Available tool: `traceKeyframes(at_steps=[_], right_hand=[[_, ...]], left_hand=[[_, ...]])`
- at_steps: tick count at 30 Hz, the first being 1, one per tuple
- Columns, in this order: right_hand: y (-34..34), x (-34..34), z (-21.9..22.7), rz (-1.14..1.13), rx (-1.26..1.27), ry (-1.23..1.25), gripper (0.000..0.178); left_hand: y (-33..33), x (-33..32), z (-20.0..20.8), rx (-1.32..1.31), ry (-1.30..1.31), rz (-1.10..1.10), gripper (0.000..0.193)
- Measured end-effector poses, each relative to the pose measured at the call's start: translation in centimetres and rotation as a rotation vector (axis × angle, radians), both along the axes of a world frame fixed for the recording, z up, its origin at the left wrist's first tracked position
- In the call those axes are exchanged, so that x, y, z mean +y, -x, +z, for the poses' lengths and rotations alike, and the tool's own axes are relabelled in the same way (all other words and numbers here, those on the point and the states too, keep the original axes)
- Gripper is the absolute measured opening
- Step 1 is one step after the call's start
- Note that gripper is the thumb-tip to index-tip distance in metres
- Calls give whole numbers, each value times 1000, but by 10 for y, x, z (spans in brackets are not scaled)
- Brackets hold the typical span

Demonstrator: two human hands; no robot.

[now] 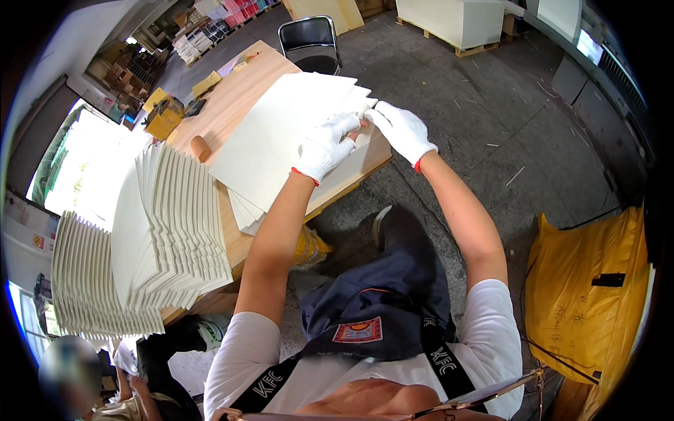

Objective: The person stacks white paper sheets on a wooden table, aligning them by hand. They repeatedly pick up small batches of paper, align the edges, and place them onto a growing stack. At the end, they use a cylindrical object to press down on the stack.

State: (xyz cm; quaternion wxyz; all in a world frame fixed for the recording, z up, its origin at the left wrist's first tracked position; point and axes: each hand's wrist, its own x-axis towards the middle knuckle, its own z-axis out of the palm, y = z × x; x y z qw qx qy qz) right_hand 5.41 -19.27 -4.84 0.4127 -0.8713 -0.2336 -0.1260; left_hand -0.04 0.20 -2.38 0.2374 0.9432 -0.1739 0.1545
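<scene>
A stack of large white paper sheets (274,133) lies on the wooden table in front of me, its upper sheets slightly fanned at the far right corner. I wear white gloves with red cuffs. My left hand (326,147) rests over the stack's right edge, fingers bent around the sheet edges, with bare fingertips showing. Just to its right, my right hand (401,132) is closed at the same corner, its fingertips pinching the sheet edges. Exactly how many sheets each hand grips is hidden.
Fanned piles of white sheets (175,217) stand on the left of the table (263,59). A brown cylinder (201,149) and a yellow box (165,118) lie beyond. A black chair (309,42) is at the far end. Yellow-wrapped goods (586,302) stand right; another person (140,386) sits lower left.
</scene>
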Motion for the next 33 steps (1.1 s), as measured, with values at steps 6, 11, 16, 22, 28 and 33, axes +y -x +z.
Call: traceKeyframes(at_steps=[6,11,16,22,28,33], right_hand=[[-10,7,-22,-5,319,-299,47],[-7,9,-20,-16,319,-283,49],[-3,7,-17,-28,301,-277,49],[-8,6,-22,-30,293,-270,49],[4,3,-4,-197,168,-54,53],[-1,22,-17,-80,392,-970,43]], left_hand=[[1,-2,2,33,12,14,28],[1,0,0,50,-19,43,30],[3,-5,8,109,-25,80,32],[2,-6,6,88,-6,53,33],[3,-5,-9,-459,-237,-61,35],[9,-11,-4,-455,-132,-7,35]])
